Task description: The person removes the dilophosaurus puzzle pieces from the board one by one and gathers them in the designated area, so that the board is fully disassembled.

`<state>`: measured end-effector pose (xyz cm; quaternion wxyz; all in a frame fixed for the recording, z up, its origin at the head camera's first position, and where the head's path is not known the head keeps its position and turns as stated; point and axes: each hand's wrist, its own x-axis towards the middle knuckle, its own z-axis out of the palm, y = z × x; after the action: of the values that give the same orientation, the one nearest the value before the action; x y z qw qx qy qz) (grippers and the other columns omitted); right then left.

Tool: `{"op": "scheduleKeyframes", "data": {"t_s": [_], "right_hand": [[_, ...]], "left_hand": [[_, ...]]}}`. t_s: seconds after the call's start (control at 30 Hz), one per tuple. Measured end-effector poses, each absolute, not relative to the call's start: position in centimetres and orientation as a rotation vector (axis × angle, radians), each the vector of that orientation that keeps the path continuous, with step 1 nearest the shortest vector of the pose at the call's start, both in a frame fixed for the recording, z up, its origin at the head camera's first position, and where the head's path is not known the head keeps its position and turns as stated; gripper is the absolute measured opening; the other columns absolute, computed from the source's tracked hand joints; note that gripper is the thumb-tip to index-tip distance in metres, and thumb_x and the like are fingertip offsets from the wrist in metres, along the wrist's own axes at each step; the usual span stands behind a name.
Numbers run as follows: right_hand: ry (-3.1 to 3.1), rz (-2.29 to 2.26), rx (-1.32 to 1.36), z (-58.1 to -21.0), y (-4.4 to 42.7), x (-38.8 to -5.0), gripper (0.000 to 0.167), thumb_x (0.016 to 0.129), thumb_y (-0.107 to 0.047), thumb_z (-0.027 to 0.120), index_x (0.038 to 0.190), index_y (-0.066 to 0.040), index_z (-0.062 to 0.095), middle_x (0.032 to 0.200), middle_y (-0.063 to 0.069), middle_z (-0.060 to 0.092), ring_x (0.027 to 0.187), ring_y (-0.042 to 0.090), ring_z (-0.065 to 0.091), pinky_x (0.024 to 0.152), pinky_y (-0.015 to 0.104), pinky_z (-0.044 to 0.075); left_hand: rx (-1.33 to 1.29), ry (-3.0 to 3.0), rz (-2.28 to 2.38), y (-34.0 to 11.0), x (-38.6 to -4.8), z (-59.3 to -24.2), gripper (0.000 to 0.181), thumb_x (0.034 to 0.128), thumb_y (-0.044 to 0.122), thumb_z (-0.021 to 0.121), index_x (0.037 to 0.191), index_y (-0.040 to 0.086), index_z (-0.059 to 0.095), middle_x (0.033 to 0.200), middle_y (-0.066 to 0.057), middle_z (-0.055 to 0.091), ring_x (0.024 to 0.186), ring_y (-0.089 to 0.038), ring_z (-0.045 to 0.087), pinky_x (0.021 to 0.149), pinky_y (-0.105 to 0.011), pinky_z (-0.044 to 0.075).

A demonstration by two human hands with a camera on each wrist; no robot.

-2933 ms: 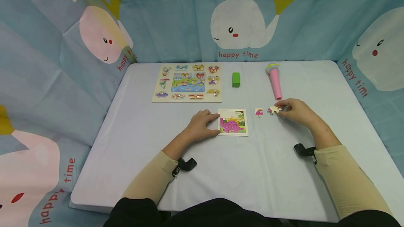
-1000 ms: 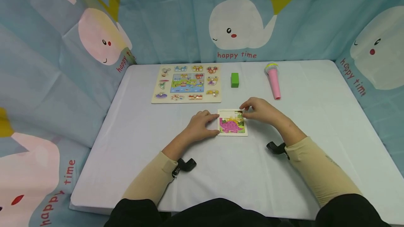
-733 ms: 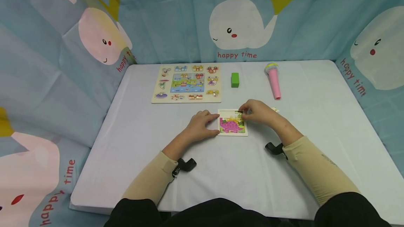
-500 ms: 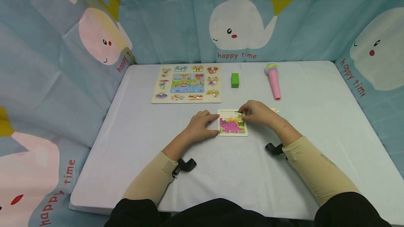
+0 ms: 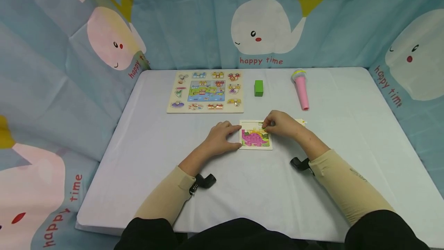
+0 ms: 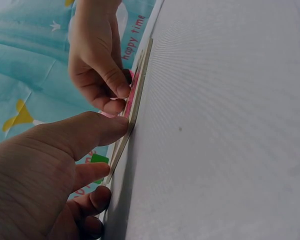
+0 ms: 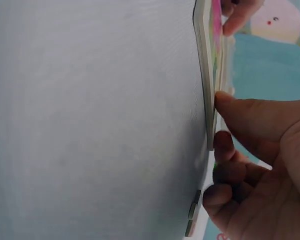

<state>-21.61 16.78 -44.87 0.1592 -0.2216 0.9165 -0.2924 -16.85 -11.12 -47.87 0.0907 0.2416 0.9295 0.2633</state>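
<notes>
A small square jigsaw puzzle (image 5: 254,142) with a purple dinosaur lies flat on the table in its pale wooden frame. My left hand (image 5: 221,138) steadies the frame's left edge, index finger near the upper corner and thumb near the lower one. At the top right corner, my right hand (image 5: 282,123) pinches a puzzle piece between thumb and fingers. Fingertips cover most of that piece; a little green shows. One loose puzzle piece (image 5: 301,122) peeks out behind the right hand. The right wrist view has two loose pieces (image 7: 194,205) on the table beside that hand.
Behind lies a larger wooden peg puzzle board (image 5: 206,91). A green block (image 5: 258,88) and a pink toy microphone (image 5: 301,90) are to its right. A whale-print curtain (image 5: 194,22) surrounds the white table (image 5: 256,196).
My right hand has moved left from the loose pieces to the puzzle's top right corner, lately shifting slightly farther left there. The left hand stays at the frame's left edge.
</notes>
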Motion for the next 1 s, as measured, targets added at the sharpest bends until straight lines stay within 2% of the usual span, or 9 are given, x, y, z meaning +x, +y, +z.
{"op": "scheduleKeyframes", "data": {"t_s": [0.23,0.47,0.73,1.0], "right_hand": [[2.696,-0.733,-0.659,-44.76,16.66,-21.66,0.024,0.088,-0.011,0.08,0.109,0.0,0.077,0.095,0.007,0.063,0.089,0.024,0.056,0.082,0.041,0.045],[2.721,-0.683,-0.658,-44.56,16.54,-21.61,0.024,0.088,-0.014,0.082,0.108,-0.002,0.079,0.096,0.006,0.064,0.09,0.025,0.056,0.084,0.042,0.046],[2.675,-0.736,-0.602,-44.9,16.28,-21.89,0.024,0.088,-0.009,0.081,0.107,0.001,0.07,0.102,0.012,0.063,0.096,0.029,0.056,0.091,0.046,0.046],[2.676,-0.756,-0.563,-44.62,16.41,-21.82,0.028,0.086,-0.011,0.083,0.11,0.0,0.072,0.106,0.011,0.069,0.099,0.027,0.06,0.092,0.046,0.048]], "left_hand": [[0.714,2.758,0.774,-11.11,-16.77,-47.84,0.069,0.0868,0.041,0.08,0.148,0.018,0.058,0.097,0.002,0.048,0.091,-0.018,0.041,0.08,-0.035,0.033],[0.732,2.763,0.772,-11.2,-16.82,-47.96,0.069,0.087,0.041,0.079,0.148,0.017,0.058,0.098,0.001,0.049,0.088,-0.018,0.04,0.078,-0.035,0.032],[0.717,2.759,0.77,-11.15,-16.92,-48.01,0.069,0.0871,0.042,0.079,0.148,0.018,0.057,0.098,0.002,0.049,0.09,-0.017,0.041,0.08,-0.035,0.033],[0.718,2.768,0.789,-11.19,-16.86,-47.97,0.069,0.0859,0.042,0.08,0.147,0.018,0.059,0.097,0.003,0.049,0.09,-0.017,0.041,0.08,-0.035,0.033]]}}
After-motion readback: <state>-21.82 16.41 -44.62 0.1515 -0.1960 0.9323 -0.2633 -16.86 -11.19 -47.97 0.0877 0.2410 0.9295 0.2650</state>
